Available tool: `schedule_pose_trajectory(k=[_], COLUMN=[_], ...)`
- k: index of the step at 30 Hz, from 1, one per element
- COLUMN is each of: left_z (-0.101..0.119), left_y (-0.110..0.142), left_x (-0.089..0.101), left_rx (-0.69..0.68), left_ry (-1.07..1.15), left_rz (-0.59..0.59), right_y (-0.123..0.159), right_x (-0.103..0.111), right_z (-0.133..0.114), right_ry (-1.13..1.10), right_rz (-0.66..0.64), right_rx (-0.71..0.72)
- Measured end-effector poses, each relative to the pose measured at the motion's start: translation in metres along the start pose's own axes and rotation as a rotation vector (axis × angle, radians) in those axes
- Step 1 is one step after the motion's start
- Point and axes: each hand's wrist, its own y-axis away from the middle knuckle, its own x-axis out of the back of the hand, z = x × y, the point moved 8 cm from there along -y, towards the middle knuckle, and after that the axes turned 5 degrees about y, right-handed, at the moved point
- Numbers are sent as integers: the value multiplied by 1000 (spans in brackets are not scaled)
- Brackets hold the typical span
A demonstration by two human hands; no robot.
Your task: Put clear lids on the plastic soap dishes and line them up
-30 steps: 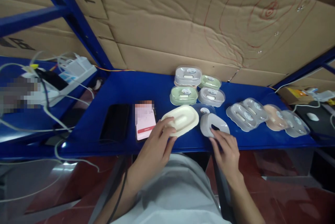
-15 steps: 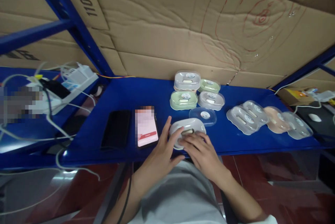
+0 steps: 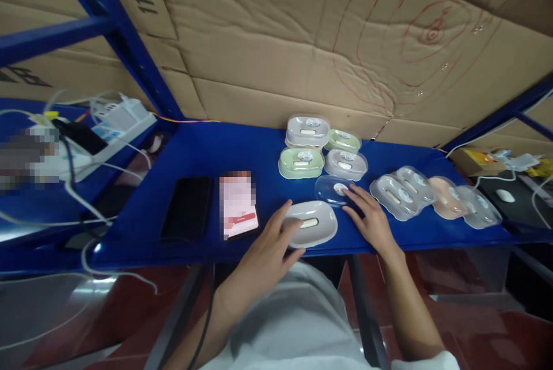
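Note:
A grey oval soap dish [image 3: 311, 225] with a small cream piece in its middle lies near the front edge of the blue shelf [image 3: 242, 151]. My left hand [image 3: 271, 243] holds its left end, fingers curled round the rim. My right hand [image 3: 370, 218] reaches past it, fingers stretched out and resting on a clear plastic lid [image 3: 332, 190] that lies flat just behind the dish.
Behind stand several lidded soap dishes, grey and green [image 3: 301, 162]. To the right lies a row of clear-lidded dishes [image 3: 400, 196]. Two phones [image 3: 237, 204] lie left of my hands. A power strip with cables [image 3: 116, 122] sits far left. Cardboard lines the back.
The cream dish and the grey insert I held apart now sit together as one grey dish. My right hand has left it and moved back to the clear lid.

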Motion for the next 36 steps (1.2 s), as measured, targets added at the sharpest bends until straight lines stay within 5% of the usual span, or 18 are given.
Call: schedule_pose_trajectory(k=[4, 9, 13, 26, 36], left_z=[0, -8, -11, -17, -11], left_y=[-5, -9, -10, -8, -29], left_x=[-12, -14, -15, -12, 5], left_rx=[39, 71, 59, 25, 14], left_ry=[101, 185, 170, 99, 47], left_rz=[-6, 85, 52, 71, 113], right_y=[23, 46, 52, 57, 26], right_x=[20, 19, 10, 4, -11], right_z=[3, -60, -92, -101, -92], right_ry=[-179, -142, 0, -28, -101], right_rz=[139, -19, 18, 58, -7], right_rx=[-134, 96, 219, 440, 364])
